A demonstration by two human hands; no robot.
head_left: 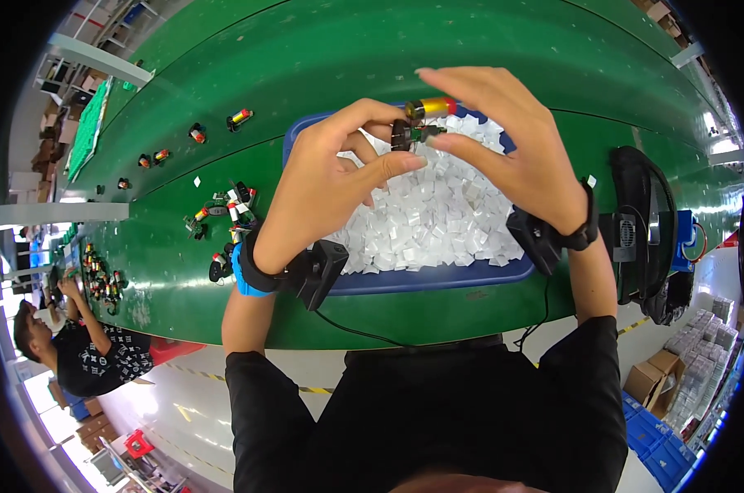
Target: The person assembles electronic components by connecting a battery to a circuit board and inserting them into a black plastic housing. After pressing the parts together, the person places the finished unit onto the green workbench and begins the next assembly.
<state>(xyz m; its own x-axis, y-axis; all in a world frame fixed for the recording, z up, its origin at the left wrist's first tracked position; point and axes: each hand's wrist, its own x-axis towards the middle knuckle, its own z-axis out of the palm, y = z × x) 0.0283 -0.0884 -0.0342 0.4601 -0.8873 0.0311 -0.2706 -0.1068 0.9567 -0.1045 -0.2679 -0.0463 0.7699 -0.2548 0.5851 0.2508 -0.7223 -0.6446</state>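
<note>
My left hand (331, 168) pinches a small electronic assembly (401, 135) by its round black end, between thumb and fingers. A green circuit board and a yellow cylinder (431, 108) with a red end, like a battery, stick out from it toward the right. Around that side curves my right hand (511, 131), its thumb and forefinger spread wide apart. The thumb tip is beside the circuit board; whether it touches cannot be told. Below both hands lies a blue tray (437, 279) heaped with small white square pieces (437, 214).
Several similar assemblies (239, 205) lie left of the tray, with more (240, 119) strung along the green table (183, 287). A black bag-like object (641, 222) lies at right. Cables run from my wrist devices (321, 271). Another person (84, 353) works at far left.
</note>
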